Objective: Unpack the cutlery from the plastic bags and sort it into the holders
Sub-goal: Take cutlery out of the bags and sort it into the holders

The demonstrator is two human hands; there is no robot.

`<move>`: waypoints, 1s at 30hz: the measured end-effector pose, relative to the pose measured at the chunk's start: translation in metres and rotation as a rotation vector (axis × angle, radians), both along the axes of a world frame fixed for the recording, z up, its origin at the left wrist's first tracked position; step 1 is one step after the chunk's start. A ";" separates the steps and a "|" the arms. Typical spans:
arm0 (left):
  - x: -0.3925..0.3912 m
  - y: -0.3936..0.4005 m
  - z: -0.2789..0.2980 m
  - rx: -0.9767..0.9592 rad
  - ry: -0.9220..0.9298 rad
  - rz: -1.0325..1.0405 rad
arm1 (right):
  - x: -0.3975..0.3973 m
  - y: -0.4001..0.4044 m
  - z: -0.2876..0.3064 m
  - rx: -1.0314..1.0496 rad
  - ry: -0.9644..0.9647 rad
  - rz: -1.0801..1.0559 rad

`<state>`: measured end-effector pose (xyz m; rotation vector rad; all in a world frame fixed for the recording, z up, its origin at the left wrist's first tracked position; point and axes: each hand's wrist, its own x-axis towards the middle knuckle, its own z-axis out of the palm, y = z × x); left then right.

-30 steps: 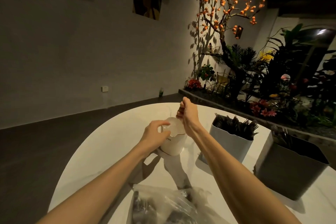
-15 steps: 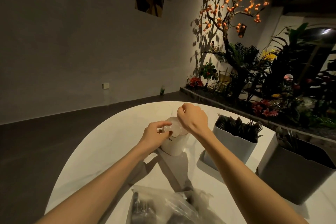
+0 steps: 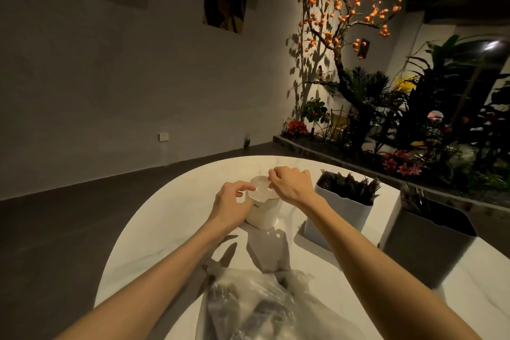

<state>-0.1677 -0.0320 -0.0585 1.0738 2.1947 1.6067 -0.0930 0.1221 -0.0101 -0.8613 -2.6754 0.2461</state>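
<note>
White holder (image 3: 263, 210) between both hands (image 3: 231, 201), mid-table (image 3: 154, 229).

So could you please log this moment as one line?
left hand steadies white cup | right hand above rim | bag near

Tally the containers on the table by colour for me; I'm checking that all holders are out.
White round cup-shaped holder: 1
Pale grey square holder with dark cutlery: 1
Dark grey square holder: 1
Clear plastic bag of cutlery: 1
Total: 4
</note>
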 end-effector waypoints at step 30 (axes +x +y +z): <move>0.170 -0.165 0.041 -0.540 0.528 -0.343 | 0.287 -0.175 -0.023 -0.316 -0.217 0.349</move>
